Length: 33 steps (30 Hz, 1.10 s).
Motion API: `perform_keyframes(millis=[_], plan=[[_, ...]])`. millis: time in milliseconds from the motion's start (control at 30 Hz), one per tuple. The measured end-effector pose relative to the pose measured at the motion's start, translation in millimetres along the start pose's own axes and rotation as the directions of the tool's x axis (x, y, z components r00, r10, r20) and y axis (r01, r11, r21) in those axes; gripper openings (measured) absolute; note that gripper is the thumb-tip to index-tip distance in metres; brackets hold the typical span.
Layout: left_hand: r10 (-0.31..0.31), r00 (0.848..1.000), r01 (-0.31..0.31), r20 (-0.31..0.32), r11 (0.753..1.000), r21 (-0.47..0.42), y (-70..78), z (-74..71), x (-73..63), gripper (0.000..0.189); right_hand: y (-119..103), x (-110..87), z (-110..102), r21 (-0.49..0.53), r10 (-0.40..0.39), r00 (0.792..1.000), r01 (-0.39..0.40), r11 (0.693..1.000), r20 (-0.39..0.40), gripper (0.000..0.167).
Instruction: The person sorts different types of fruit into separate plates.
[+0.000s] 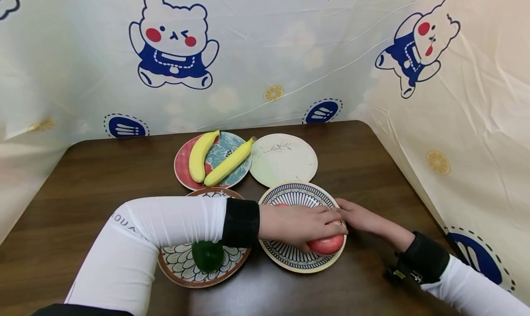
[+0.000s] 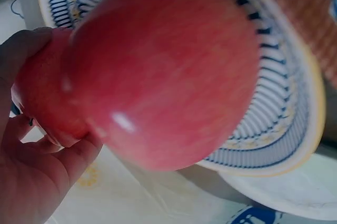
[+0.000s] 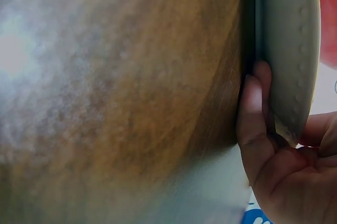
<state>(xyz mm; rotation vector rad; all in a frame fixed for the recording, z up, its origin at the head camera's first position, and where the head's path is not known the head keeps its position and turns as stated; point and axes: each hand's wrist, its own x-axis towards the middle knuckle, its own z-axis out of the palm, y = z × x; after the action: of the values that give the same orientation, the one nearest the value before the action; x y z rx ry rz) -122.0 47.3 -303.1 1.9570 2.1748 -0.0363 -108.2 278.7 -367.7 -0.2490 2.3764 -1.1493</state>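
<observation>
My left hand (image 1: 304,224) reaches across from the left and grips a red round fruit (image 1: 327,245) over the right side of a blue-and-white patterned plate (image 1: 285,256). In the left wrist view that fruit is partly covered by the thumb and fingers. Close to that camera sits a larger red apple (image 2: 168,71) on the same plate; from the head only a sliver of red shows behind the wrist. My right hand (image 1: 364,218) pinches the plate's right rim. Seen from the right wrist, its fingers (image 3: 253,108) lie against the plate's underside (image 3: 287,40).
Two bananas (image 1: 227,167) lie on a red-and-blue plate (image 1: 182,162) at the back left. Beside it stands a pale plate (image 1: 285,162). A brown-rimmed plate (image 1: 178,265), under my left forearm, bears a dark green rounded item (image 1: 208,256). A printed curtain (image 1: 256,44) borders the brown table (image 1: 103,169).
</observation>
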Motion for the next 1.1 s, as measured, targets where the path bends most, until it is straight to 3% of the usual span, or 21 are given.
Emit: perform_keyframes(millis=[200,400,800,1100], plan=[[-0.031,0.999,0.031,0.011,0.999,-0.01,-4.2,9.7,0.8,0.081,3.9,0.2,1.5,0.018,-0.013,1.0,0.013,1.0,0.012,0.038],[-0.002,1.0,0.002,0.015,1.0,0.027,-4.7,15.0,2.4,0.077,3.6,-0.4,1.8,0.022,-0.011,1.0,0.011,1.0,0.019,0.04],[0.051,0.996,-0.046,0.078,0.997,-0.065,-15.8,14.2,2.7,0.077,2.8,2.0,-0.4,0.032,-0.031,0.999,0.03,0.999,0.02,0.036],[0.056,0.993,-0.049,0.106,0.996,-0.071,-18.1,15.4,3.8,0.083,2.8,2.6,-1.1,0.025,-0.024,1.0,0.024,0.999,0.02,0.035]])
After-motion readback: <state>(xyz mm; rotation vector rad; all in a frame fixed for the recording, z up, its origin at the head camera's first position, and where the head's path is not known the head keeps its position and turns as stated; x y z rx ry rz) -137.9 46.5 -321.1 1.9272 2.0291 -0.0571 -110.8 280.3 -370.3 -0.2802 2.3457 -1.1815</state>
